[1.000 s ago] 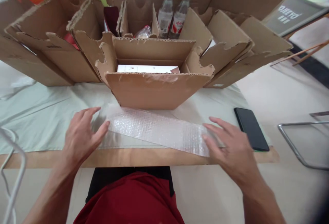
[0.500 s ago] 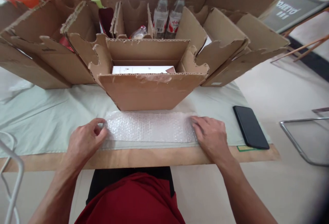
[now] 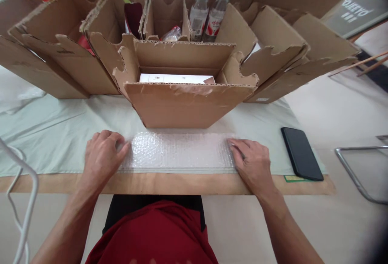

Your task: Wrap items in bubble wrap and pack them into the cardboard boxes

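Observation:
A flat strip of clear bubble wrap (image 3: 182, 151) lies on the pale green cloth, close to the table's front edge. At its left end is my left hand (image 3: 106, 149), fingers curled and thumb and forefinger closed on the edge. My right hand (image 3: 251, 159) grips the opposite end, fingertips bent over the border and thumb beneath them. Just behind the strip stands an open cardboard bin (image 3: 182, 104) with a white box (image 3: 177, 78) inside.
More cardboard bins (image 3: 69, 62) line the back, one holding two clear bottles (image 3: 198, 11) with white caps. A black phone (image 3: 302, 154) rests at the right table edge. White cable (image 3: 28, 183) hangs at the left, and a metal frame (image 3: 354, 175) stands at right.
The view has shifted slightly, so the bins sit further right in it. My left hand has turned a little at the bubble wrap's end; the right keeps its hold.

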A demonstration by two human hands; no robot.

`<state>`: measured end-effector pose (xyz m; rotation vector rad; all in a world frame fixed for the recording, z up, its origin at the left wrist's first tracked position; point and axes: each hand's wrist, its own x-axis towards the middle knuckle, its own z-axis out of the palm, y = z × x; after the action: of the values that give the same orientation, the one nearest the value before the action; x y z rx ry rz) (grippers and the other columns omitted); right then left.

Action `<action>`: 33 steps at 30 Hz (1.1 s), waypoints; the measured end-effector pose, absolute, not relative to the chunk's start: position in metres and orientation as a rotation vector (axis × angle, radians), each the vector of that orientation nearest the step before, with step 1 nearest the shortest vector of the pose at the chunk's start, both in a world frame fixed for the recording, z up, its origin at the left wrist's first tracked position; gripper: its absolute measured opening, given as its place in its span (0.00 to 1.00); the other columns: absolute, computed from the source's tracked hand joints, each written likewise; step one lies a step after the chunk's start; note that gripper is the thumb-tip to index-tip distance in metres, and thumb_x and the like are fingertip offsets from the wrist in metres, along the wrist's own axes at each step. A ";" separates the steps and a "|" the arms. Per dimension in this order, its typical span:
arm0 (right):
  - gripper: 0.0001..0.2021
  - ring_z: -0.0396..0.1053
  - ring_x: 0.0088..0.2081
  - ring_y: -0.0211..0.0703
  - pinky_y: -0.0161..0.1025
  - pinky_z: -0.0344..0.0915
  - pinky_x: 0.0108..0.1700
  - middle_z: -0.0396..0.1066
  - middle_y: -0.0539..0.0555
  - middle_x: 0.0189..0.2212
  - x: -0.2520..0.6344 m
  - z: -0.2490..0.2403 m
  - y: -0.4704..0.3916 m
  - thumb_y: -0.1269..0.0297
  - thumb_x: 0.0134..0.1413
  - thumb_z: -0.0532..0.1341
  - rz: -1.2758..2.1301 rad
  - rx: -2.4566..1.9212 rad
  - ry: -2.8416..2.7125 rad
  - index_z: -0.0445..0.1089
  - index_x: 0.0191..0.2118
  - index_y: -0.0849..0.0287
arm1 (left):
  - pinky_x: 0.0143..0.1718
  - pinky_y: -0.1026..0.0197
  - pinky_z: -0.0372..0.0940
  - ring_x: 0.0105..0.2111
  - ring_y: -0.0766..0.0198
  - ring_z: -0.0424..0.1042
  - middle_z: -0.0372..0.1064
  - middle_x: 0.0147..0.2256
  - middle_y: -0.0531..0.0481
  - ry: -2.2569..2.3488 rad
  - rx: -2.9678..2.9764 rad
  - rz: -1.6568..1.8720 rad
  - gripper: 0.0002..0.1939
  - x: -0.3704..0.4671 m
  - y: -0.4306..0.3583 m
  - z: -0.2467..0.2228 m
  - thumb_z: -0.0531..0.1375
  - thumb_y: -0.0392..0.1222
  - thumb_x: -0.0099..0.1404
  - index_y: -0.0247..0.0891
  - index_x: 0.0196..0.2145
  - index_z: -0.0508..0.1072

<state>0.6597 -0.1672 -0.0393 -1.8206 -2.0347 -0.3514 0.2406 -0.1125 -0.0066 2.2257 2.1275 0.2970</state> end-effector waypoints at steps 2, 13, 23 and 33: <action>0.14 0.75 0.46 0.56 0.52 0.66 0.48 0.78 0.63 0.48 0.659 -0.033 -0.169 0.60 0.68 0.57 -0.400 -1.867 -1.949 0.79 0.47 0.58 | 0.46 0.36 0.69 0.43 0.39 0.73 0.73 0.41 0.34 2.160 2.229 0.387 0.18 0.241 -0.119 -0.002 0.58 0.51 0.67 0.35 0.44 0.78; 0.25 0.60 0.68 0.58 0.54 0.61 0.66 0.63 0.66 0.68 0.509 -0.020 -0.146 0.64 0.69 0.55 0.277 -1.535 -2.416 0.64 0.67 0.67 | 0.70 0.35 0.48 0.70 0.43 0.56 0.59 0.69 0.31 1.413 2.663 0.435 0.34 0.331 -0.151 -0.031 0.46 0.54 0.77 0.30 0.72 0.52; 0.24 0.62 0.67 0.65 0.63 0.63 0.61 0.66 0.69 0.65 0.679 -0.036 -0.219 0.54 0.73 0.49 -0.260 -2.146 -1.993 0.67 0.64 0.60 | 0.70 0.27 0.38 0.71 0.35 0.52 0.58 0.70 0.36 1.548 2.628 0.326 0.28 0.302 -0.157 -0.042 0.51 0.51 0.75 0.38 0.68 0.65; 0.23 0.58 0.69 0.53 0.54 0.57 0.68 0.61 0.59 0.70 0.526 -0.021 -0.163 0.61 0.71 0.54 0.260 -1.460 -2.516 0.65 0.67 0.59 | 0.71 0.28 0.35 0.71 0.40 0.53 0.58 0.70 0.37 1.483 2.706 0.290 0.27 0.314 -0.158 -0.032 0.51 0.50 0.76 0.40 0.68 0.64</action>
<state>0.5257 -0.1630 -0.0214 -1.4601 -2.5163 0.2597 0.3136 -0.1585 -0.0321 2.7056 1.4828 0.2896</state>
